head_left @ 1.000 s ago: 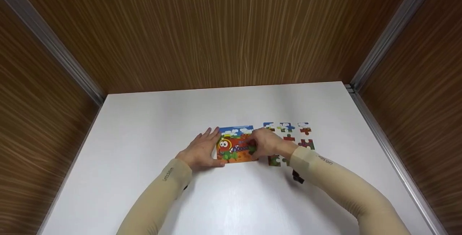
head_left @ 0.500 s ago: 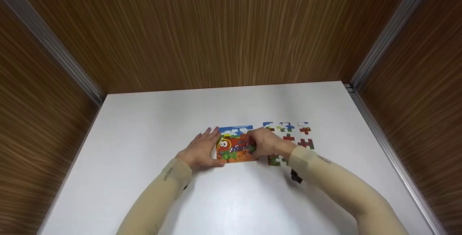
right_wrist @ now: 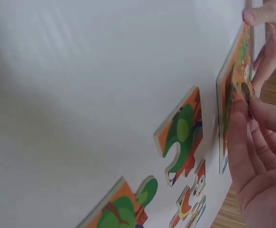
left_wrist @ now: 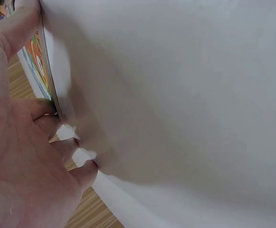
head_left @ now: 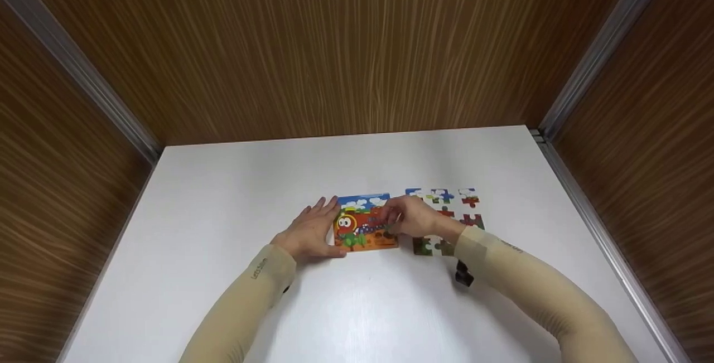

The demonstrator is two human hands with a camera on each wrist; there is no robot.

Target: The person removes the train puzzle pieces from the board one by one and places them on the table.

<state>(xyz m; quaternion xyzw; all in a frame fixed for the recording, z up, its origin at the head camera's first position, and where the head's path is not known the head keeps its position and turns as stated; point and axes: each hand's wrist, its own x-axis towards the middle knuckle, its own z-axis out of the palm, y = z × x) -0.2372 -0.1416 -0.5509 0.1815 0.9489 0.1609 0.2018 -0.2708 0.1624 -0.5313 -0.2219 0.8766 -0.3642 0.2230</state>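
Note:
A picture puzzle board point(head_left: 357, 243) with a cartoon character, blue sky and orange ground lies flat on the white table. My left hand point(head_left: 312, 232) rests spread along its left edge, thumb at the near corner; the left wrist view shows the fingers point(left_wrist: 84, 175) against the tabletop. Over the board's right part is my right hand point(head_left: 414, 217). Its thumb and fingers pinch a puzzle piece point(right_wrist: 241, 80) with orange and green on it, tilted up off the board. Several loose puzzle pieces point(head_left: 422, 247) lie to the right, some partly under the right hand and wrist.
The white table point(head_left: 245, 184) meets wood-grain panels point(head_left: 357, 73) at the back and both sides. Loose pieces such as a green and orange one point(right_wrist: 183, 135) lie apart near the board. A small black object point(head_left: 463, 275) shows under the right wrist.
My right hand has lifted and shifted slightly right with the piece, baring more of the board's lower right and the nearby loose pieces. The left hand has stayed put.

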